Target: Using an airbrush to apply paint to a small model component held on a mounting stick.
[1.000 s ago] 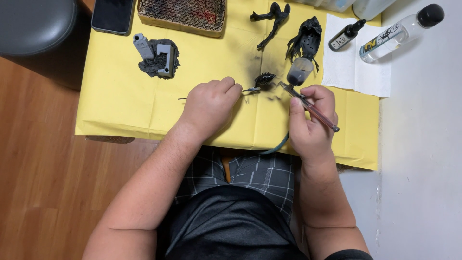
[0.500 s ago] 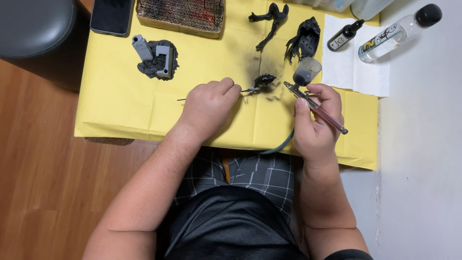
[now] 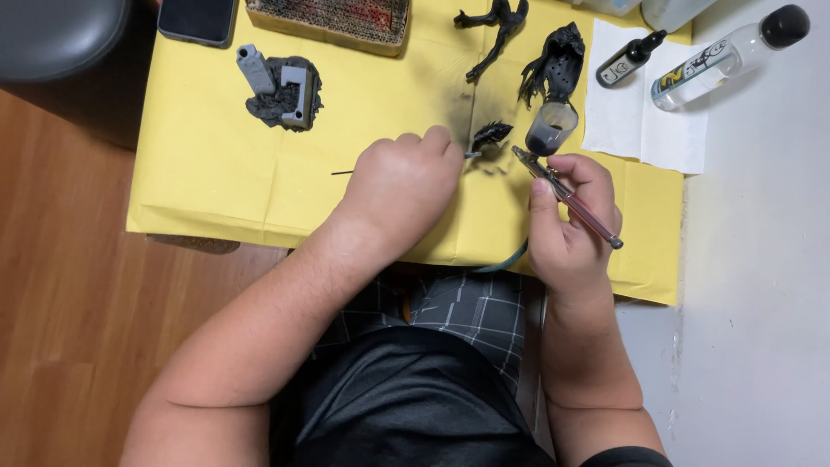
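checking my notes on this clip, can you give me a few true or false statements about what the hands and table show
1. The right hand holds an airbrush. True.
2. The left hand holds a small dark part on a thin stick. True.
3. The paper under the work is blue. False: it is yellow.
4. A phone lies at the paper's far left corner. True.
5. The clear bottle stands upright on the yellow paper. False: it lies on its side, partly on a white tissue.
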